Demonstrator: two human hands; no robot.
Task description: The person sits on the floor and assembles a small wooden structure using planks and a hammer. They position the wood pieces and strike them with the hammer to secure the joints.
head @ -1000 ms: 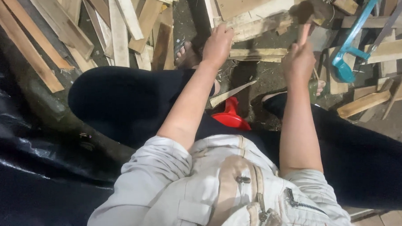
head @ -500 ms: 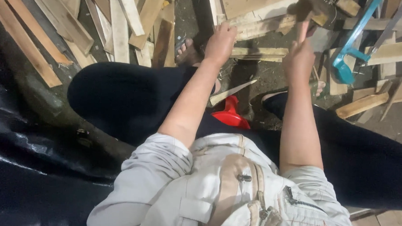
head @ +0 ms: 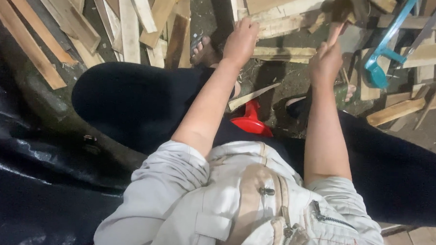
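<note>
At 12 o'clock, left hand [head: 241, 40] presses flat on pale wooden board [head: 279, 16], fingers spread. Right hand [head: 326, 61], approx. 1 o'clock, fist closed round wooden-handled hammer [head: 338, 20], head over board's right end.

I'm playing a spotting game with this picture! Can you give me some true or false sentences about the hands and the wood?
1. The left hand presses on a pale wooden board. True.
2. The right hand is empty. False: it grips a wooden handle, probably a hammer's.
3. A blue-framed saw lies right of the right hand. True.
4. The red thing between the legs is green. False: it is red.
5. Wooden slats lie scattered on the ground. True.
</note>
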